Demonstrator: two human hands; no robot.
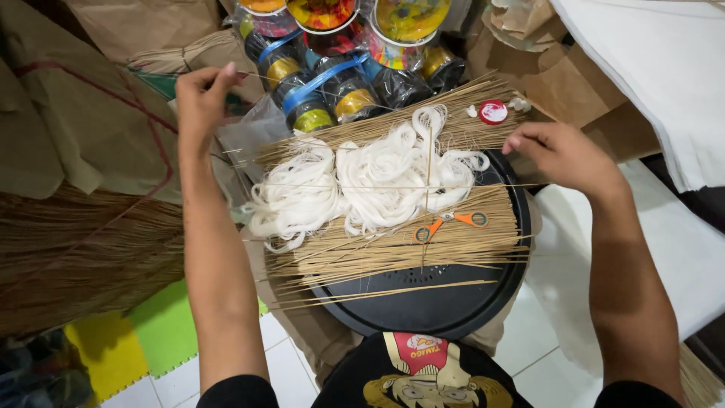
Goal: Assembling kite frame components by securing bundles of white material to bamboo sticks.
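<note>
My left hand is raised at the upper left, its fingertips pinched on one end of a thin bamboo stick that runs to the right. My right hand hovers over the right rim of a round black tray, fingers curled and pinching near the stick's other end. On the tray lie bundles of thin bamboo sticks, heaps of white string and small orange-handled scissors. A single stick stands crosswise over the string.
Several spools wrapped in black, yellow and blue are stacked behind the tray. A small red-and-white cap lies at the back right. Brown paper and a straw bundle fill the left; white sheets lie right.
</note>
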